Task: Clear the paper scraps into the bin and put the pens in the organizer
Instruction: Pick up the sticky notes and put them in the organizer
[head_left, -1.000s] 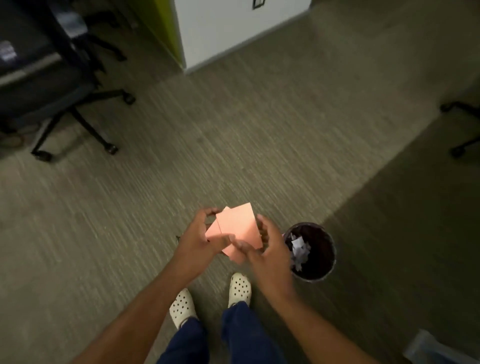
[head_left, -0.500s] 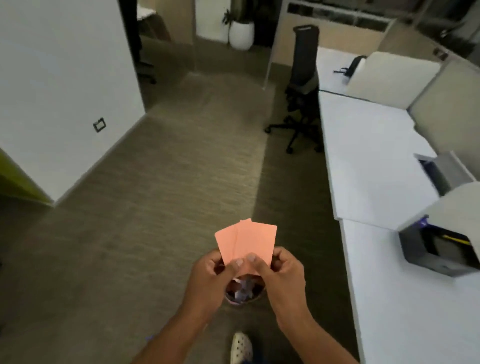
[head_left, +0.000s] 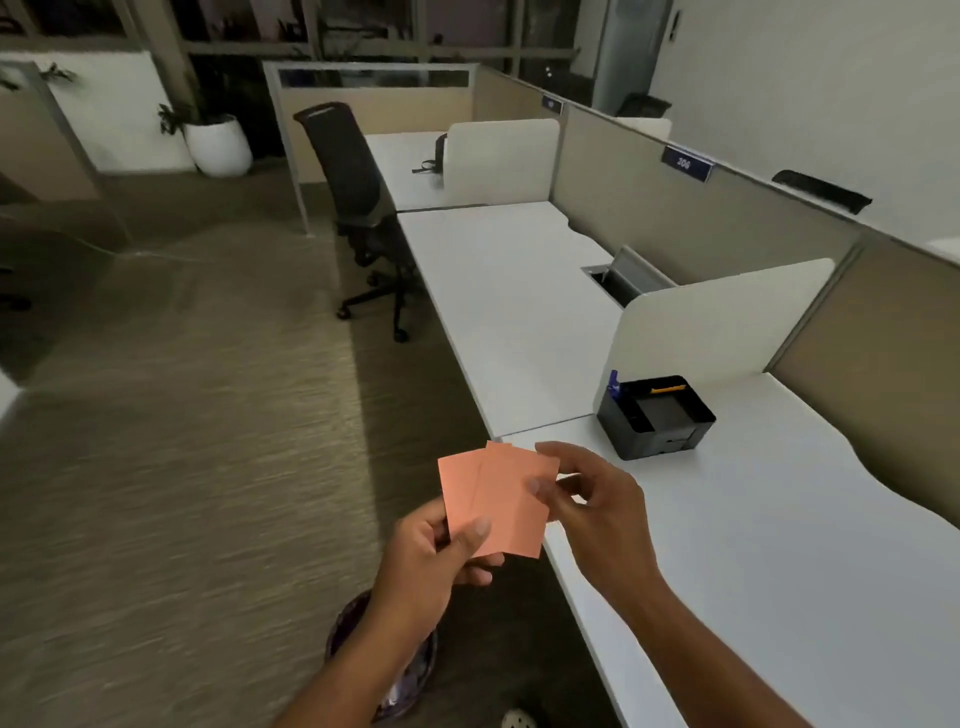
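now we hold a fan of salmon-orange paper cards (head_left: 493, 501) over the carpet's edge, our left hand (head_left: 431, 564) pinching the lower corner, our right hand (head_left: 597, 512) pinching the right edge between thumb and fingers. below sits the round dark bin (head_left: 345, 626), partly hidden by our forearm. the black plastic desk organizer (head_left: 655, 417) stands on the long white desk (head_left: 779, 571), beside beige partitions; a black office chair (head_left: 358, 208) waits on brown carpet.

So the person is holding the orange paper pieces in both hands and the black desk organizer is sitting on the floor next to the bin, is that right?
Not quite. The head view shows the black desk organizer standing on the white desk, not on the floor. The rest holds: the left hand and right hand both pinch the orange paper pieces, and the bin is on the floor below them.
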